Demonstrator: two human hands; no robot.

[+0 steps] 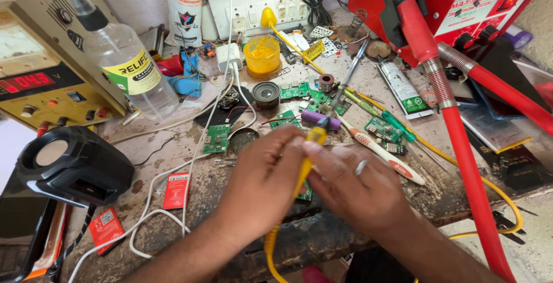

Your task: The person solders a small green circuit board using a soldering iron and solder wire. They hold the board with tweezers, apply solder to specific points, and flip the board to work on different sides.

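Both my hands meet over the middle of the workbench on a yellow-handled soldering iron (315, 138). My left hand (262, 176) pinches the handle from the left. My right hand (360, 188), with a ring on one finger, closes on the same handle from the right. The iron's metal shaft (345, 81) points up and to the right, above the bench clutter. Its yellow cord (271, 248) hangs down between my forearms. A small green circuit board (305, 193) lies partly hidden under my hands.
Several green boards (218, 138), a purple cylinder (319, 119), a small round speaker (266, 94) and an orange-and-white screwdriver (383, 155) lie beyond my hands. A clear spray bottle (135, 72) leans on a power supply (40, 81) at left. A red hose (455, 133) crosses the right.
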